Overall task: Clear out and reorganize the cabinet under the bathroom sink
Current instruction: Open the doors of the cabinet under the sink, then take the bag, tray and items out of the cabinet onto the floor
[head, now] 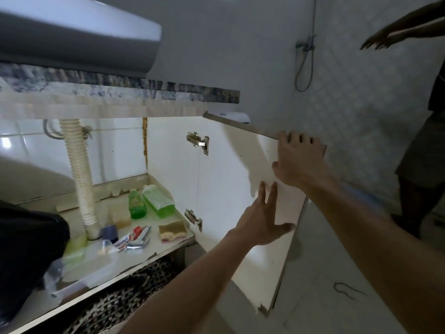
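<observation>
My right hand (297,160) grips the door (240,179) top edge; my left hand (262,220) presses flat, fingers spread. Rigid, hinged panel: hold the free edge.

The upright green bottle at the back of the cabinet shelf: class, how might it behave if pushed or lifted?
The green bottle stands tall and narrow, so a push near its top would probably tip it. It looks mostly full, so likely weighty for its size. Its smooth, glossy plastic may be slippery to hold.
</observation>
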{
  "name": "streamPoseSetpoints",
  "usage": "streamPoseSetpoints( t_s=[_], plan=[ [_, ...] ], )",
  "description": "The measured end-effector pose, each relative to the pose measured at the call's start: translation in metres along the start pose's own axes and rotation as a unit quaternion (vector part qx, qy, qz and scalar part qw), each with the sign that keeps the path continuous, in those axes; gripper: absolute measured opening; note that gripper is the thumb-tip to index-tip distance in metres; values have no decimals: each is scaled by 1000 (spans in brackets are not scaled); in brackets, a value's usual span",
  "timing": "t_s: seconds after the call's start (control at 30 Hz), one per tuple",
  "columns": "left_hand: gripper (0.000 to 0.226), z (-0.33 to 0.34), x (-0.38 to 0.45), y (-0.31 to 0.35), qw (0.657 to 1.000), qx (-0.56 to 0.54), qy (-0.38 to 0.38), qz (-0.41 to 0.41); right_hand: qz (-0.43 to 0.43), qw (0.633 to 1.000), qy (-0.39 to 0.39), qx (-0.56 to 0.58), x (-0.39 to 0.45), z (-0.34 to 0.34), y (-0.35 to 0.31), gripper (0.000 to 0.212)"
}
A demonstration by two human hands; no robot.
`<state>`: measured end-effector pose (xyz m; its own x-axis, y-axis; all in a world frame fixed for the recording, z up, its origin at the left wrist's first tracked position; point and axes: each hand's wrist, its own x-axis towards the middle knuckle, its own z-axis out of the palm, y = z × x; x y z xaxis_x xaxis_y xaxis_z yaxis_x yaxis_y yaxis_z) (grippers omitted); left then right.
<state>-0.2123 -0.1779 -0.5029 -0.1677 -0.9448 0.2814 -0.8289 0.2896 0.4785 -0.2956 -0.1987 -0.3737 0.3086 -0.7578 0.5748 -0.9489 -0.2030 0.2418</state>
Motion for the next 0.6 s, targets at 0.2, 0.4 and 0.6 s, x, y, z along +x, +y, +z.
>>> streamPoseSetpoints(
  t_s=[0.2, 0.4, 0.6],
  plan=[
    [93, -13, -15, -8, 999, 23, -41, -4, 20, 999, 14, 46, -2, 4, 0, 63],
    [76, -40, -54, -67, 991, 22, -6, -129, -52, 974, 9, 220, -42, 9, -49, 61],
    [60, -33, -100, -158, 958, -56, 37, -278, -149, 933, -193, 263, -54, 68, -111, 55]
  ],
)
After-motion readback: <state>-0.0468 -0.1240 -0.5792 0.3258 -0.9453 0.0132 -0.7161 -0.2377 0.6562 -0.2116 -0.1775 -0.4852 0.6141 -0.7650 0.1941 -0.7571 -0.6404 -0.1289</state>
